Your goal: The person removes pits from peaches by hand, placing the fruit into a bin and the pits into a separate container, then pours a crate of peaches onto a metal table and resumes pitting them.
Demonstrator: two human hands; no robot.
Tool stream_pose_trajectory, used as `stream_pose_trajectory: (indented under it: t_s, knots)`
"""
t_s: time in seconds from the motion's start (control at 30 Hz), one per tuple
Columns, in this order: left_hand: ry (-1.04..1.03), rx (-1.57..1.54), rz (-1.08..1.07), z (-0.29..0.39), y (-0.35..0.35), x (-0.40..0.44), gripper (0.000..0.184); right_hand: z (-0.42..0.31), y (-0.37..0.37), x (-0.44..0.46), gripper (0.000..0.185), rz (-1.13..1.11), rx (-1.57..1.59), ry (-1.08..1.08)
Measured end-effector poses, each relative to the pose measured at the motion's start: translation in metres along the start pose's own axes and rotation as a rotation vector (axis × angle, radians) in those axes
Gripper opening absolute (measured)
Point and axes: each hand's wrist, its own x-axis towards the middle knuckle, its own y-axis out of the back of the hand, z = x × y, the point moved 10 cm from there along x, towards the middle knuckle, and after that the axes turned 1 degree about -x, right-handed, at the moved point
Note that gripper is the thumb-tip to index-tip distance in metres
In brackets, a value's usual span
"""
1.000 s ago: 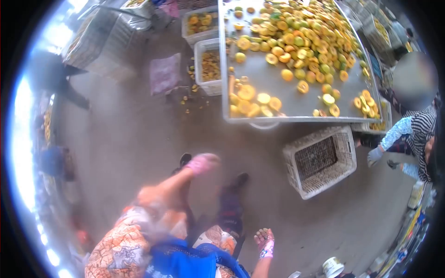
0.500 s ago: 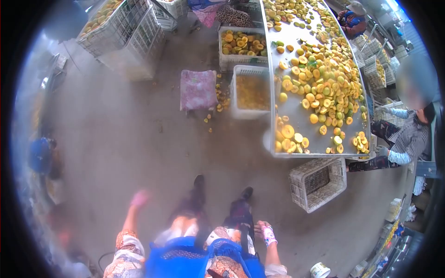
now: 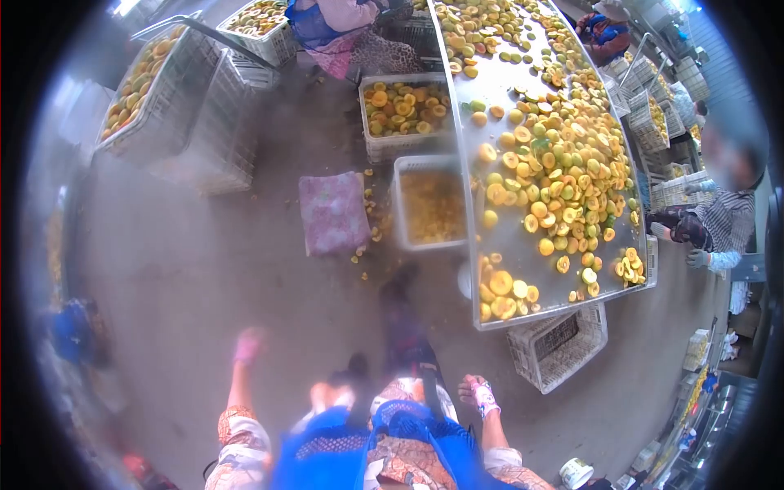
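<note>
My left hand, in a pink glove and smeared by motion, hangs over the grey floor at the lower left; its fingers cannot be made out. My right hand, in a pink patterned glove with bare fingertips, is at the lower centre right with its fingers curled, and whatever it may hold is too small to name. Ahead of me stands a metal table heaped with halved yellow-green fruit. An empty white crate lies tilted below the table's near edge, above and right of my right hand.
A purple-covered seat stands left of a crate of liquid and a crate of fruit. Stacked crates are at the upper left. A co-worker in stripes is at the right; others are farther back. A white bucket is at the bottom right.
The view has shifted, and the seat and the crates beside the table now appear lower and nearer. My left hand has swung from the centre to the left. My right hand stays low at my side.
</note>
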Motion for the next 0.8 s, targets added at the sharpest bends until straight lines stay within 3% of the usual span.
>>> stream_pose_trajectory:
  t_s: [0.03, 0.1, 0.13, 0.17, 0.2, 0.27, 0.33, 0.47, 0.6, 0.67, 0.8]
  knots:
    - [0.010, 0.009, 0.002, 0.004, -0.010, 0.016, 0.028, -0.019, 0.002, 0.009, 0.034, 0.078, -0.155, -0.014]
    - [-0.097, -0.002, -0.025, 0.010, -0.038, 0.042, 0.028, -0.049, 0.025, 0.082, 0.054, 0.159, -0.575, 0.187]
    - [-0.134, 0.012, -0.057, 0.010, -0.036, 0.039, 0.029, -0.081, 0.014, 0.080, 0.068, 0.209, -0.712, 0.140]
    - [0.037, -0.059, -0.059, 0.035, -0.045, 0.026, 0.028, -0.143, -0.015, 0.055, 0.068, 0.320, -0.949, 0.193]
    - [0.053, -0.046, -0.062, 0.043, -0.058, 0.022, 0.028, -0.167, -0.019, 0.064, 0.059, 0.372, -0.807, 0.195]
    - [-0.012, 0.065, -0.222, 0.060, -0.084, 0.015, 0.027, -0.244, -0.054, 0.065, 0.060, 0.430, -1.145, 0.560]
    - [0.057, 0.064, -0.246, 0.076, -0.087, 0.006, 0.027, -0.304, -0.088, 0.048, 0.055, 0.445, -1.052, 0.410]
    - [0.229, 0.028, -0.188, 0.127, -0.068, -0.008, 0.028, -0.350, -0.117, 0.083, 0.050, 0.415, -1.123, 0.435]
    - [0.242, 0.044, -0.188, 0.167, -0.027, 0.002, 0.029, -0.335, -0.125, 0.112, 0.050, 0.303, -1.114, 0.333]
    - [0.234, 0.181, -0.105, 0.210, -0.003, 0.009, 0.030, -0.328, -0.119, 0.124, 0.058, 0.418, -1.141, 0.471]
    - [0.142, 0.309, -0.090, 0.263, 0.015, 0.047, 0.032, -0.315, -0.108, 0.127, 0.057, 0.300, -0.981, 0.356]
